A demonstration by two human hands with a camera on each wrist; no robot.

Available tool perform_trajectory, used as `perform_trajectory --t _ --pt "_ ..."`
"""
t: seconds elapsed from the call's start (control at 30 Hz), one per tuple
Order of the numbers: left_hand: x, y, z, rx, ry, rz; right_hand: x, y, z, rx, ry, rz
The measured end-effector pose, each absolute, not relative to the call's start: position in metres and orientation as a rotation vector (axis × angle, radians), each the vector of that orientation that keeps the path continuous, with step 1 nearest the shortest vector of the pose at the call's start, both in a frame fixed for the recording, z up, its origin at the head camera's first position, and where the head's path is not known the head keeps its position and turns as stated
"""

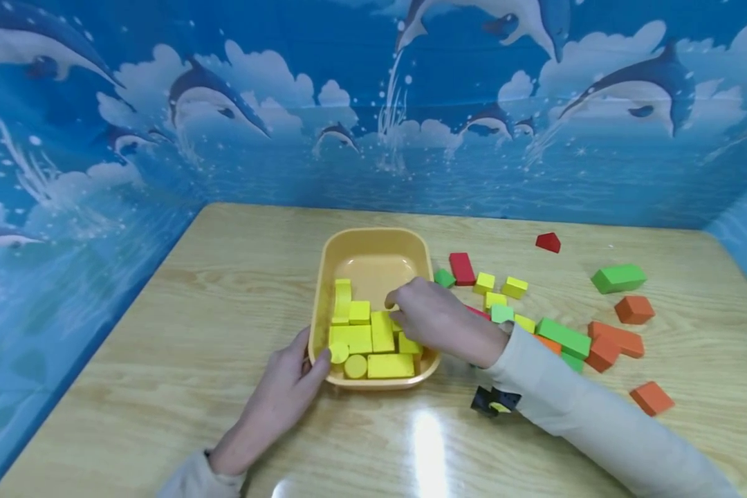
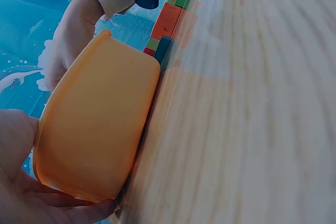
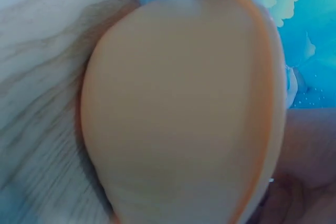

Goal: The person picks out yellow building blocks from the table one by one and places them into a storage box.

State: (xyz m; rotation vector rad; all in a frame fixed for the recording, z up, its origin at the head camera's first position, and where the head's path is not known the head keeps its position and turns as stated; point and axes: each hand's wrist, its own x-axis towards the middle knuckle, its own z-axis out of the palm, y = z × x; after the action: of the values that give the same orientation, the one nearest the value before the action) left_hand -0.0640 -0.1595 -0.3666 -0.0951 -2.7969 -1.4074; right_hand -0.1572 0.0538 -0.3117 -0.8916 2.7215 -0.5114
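Flat on the table (image 1: 180,325), in the grip of the left hand (image 1: 284,386), a tan tub (image 1: 380,238), with the left thumb at the rim and the left fingers against the outside wall. Mouth up, with the long way of the tub pointing away, its far end well past the left fingers. Bent down over the tub's right side, the fingers of the right hand (image 1: 432,315); hard to tell about any block in them, with the tips hidden. Smooth, shiny plastic, with round corners and a thin lip. To the left and near side of the right fingers, yellow blocks (image 1: 351,339) packed close. Just inside the rim from the left thumb, two round blocks (image 1: 355,366) with flat tops. Nearer than the right fingers, a long block (image 1: 391,366) lying sideways. Past the left thumb, a curved block (image 1: 342,299) pointing away, beside a small cube (image 1: 359,312). Outside the tub, beyond the right fingers, a red block (image 1: 462,268) pointing mostly away. Well right of those fingers, on wavy wood grain, a big green block (image 1: 619,278), nearly sideways, and orange blocks (image 1: 635,309) at mixed slants.
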Motion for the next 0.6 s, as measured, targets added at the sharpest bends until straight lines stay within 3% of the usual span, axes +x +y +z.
perform_trajectory --t 0.2,0.43,0.6 --pt "-0.065 -0.160 -0.364 -0.091 -2.817 -1.395 -0.162 0.064 -0.311 -1.136 2.882 -0.358" --pt "-0.065 -0.159 -0.365 -0.076 -2.823 -1.383 -0.160 0.064 -0.312 -1.027 2.819 -0.132" --pt "-0.066 -0.157 -0.366 -0.062 -2.830 -1.391 -0.156 0.070 -0.312 -1.195 2.842 -0.189"
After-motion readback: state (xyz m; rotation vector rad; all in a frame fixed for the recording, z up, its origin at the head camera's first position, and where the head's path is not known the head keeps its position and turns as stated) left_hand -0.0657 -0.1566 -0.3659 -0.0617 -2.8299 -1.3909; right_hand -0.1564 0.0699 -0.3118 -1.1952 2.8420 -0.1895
